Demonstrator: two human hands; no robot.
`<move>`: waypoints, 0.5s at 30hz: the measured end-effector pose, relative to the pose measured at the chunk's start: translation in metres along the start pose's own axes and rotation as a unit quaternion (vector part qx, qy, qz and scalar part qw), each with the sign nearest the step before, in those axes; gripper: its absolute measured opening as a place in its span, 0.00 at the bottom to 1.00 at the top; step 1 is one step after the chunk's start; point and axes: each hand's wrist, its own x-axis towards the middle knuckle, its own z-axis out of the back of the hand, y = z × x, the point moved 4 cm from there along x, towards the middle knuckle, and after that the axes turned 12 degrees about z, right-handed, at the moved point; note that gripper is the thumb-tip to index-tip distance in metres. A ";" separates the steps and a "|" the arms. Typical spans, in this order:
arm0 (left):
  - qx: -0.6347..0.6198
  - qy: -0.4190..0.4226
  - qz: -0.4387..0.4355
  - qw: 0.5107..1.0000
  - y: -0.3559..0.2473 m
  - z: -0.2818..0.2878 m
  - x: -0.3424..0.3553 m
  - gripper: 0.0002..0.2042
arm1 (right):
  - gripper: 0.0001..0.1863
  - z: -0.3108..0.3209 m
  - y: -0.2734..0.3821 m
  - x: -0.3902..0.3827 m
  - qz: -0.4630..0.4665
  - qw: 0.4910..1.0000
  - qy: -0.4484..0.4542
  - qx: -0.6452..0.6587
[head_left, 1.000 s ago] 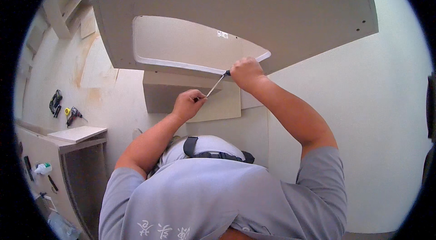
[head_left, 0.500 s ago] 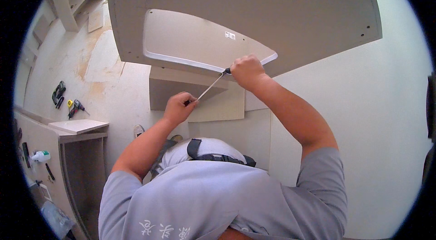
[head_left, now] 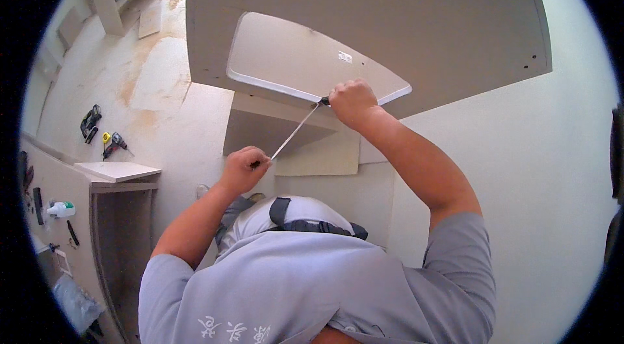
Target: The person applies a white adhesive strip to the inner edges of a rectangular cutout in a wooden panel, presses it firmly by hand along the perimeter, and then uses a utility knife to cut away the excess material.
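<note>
My right hand (head_left: 354,102) is closed round a black-handled tool (head_left: 325,101) at the lower edge of a large beige panel (head_left: 390,12); its working end is too small to make out. A thin white strip (head_left: 294,135) stretches taut from beside that tool down to my left hand (head_left: 246,168). Closed fingers of my left hand pinch the strip's lower end, with something dark showing among them. Above the strip, the panel has a long rounded opening (head_left: 292,51) with a white lower rim, and a small label shows within it.
A beige box-like unit (head_left: 318,155) stands below the panel. On the floor at left lie a cordless drill (head_left: 116,144) and another green-black power tool (head_left: 91,121). A cabinet (head_left: 123,214) at lower left carries a loose white board (head_left: 117,170) and a white bottle (head_left: 62,209).
My left hand has moved a little down and left, lengthening the strip between the hands. My right hand stays nearly in place, while the panel appears shifted right in view.
</note>
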 end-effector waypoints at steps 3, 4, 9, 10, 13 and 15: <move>-0.005 0.010 -0.013 1.000 -0.011 0.016 -0.010 0.04 | 0.07 0.003 0.001 0.005 0.003 1.000 -0.008 0.002; -0.003 0.014 -0.016 1.000 -0.012 0.022 -0.013 0.03 | 0.07 0.003 0.002 0.008 0.006 1.000 0.002 0.001; 0.007 0.048 -0.068 0.997 -0.013 0.051 -0.023 0.03 | 0.07 0.020 0.007 0.019 0.005 1.000 -0.002 -0.003; 0.006 0.048 -0.082 0.995 -0.014 0.057 -0.026 0.03 | 0.07 0.024 0.008 0.021 0.006 1.000 -0.006 -0.008; 0.020 0.054 -0.087 0.995 -0.009 0.076 -0.032 0.04 | 0.06 0.030 0.009 0.029 0.013 1.000 -0.012 -0.011; 0.028 0.060 -0.073 0.995 -0.008 0.091 -0.036 0.04 | 0.06 0.034 0.011 0.035 0.017 1.000 -0.012 -0.009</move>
